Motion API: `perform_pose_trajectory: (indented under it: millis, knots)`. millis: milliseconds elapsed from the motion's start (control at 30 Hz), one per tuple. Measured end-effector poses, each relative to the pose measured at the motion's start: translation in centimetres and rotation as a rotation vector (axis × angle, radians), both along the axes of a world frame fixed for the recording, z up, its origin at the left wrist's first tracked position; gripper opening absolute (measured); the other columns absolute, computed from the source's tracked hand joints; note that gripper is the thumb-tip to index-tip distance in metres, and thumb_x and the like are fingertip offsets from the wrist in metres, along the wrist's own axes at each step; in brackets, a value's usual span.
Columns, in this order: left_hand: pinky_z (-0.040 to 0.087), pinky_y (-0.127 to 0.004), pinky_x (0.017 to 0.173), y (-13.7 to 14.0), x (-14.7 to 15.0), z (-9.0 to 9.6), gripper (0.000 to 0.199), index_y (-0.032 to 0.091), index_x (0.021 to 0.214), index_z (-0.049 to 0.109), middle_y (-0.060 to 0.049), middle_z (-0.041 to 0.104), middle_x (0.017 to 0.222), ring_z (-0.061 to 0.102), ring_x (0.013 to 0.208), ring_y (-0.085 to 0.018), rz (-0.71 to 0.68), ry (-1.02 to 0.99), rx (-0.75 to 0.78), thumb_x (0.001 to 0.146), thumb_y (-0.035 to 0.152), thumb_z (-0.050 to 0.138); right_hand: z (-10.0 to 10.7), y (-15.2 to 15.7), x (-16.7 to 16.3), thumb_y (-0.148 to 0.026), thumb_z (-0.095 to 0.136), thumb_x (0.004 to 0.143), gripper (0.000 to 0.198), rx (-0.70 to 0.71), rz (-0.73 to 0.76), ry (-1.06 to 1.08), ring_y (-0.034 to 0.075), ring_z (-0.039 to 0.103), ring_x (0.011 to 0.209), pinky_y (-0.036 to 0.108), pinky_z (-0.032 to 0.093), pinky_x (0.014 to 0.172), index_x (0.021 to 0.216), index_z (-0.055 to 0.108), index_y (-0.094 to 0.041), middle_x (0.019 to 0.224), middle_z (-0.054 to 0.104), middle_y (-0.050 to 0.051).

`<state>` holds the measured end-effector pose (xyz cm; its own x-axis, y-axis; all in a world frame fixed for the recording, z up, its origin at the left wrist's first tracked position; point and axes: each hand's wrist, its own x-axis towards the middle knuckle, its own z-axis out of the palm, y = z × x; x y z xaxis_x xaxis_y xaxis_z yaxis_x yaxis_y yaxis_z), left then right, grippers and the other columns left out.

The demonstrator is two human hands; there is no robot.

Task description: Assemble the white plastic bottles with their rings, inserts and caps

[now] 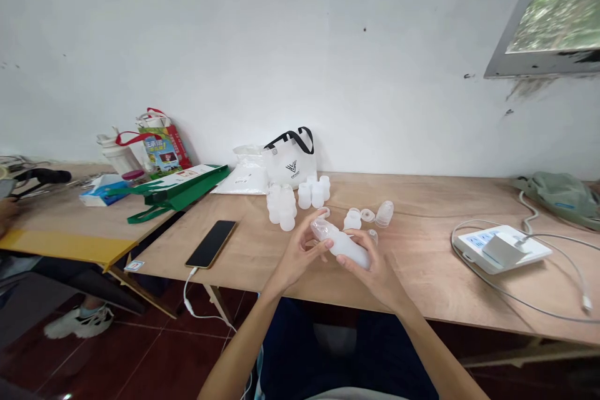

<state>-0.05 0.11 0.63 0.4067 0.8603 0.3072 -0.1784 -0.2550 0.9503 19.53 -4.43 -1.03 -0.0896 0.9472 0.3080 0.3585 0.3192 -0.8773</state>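
A translucent plastic bottle point(342, 245) is lying tilted between both hands, just above the near edge of the wooden table point(422, 275). The right hand point(375, 265) is gripping its body, fingers curled around it; the left hand point(300, 250) is pinching its cap end. More small bottles point(285, 203) are clustering farther back, a phone point(210, 244) lying left.

Makeshift workroom: bare plywood tables point(422, 275) (on trestles), scuffed white wall point(281, 44), shopping bags point(164, 144).
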Motion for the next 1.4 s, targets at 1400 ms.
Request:
perform_pose_trajectory:
  millis: [1400]
  knots:
    - [0.052, -0.025, 0.065, 0.6, -0.7, -0.6, 0.054, 0.019, 0.133, 0.062, -0.005, 0.068, 0.095, 0.062, 0.075, -0.015, -0.040, 0.065, -0.032, 0.089, 0.046, 0.077, 0.6, 0.1, 0.6, -0.062, 0.072, 0.087, 0.046, -0.511, 0.272, 0.523, 0.010, 0.052, 0.050, 0.019, 0.015, 0.040, 0.103, 0.050, -0.026, 0.079, 0.068, 0.001]
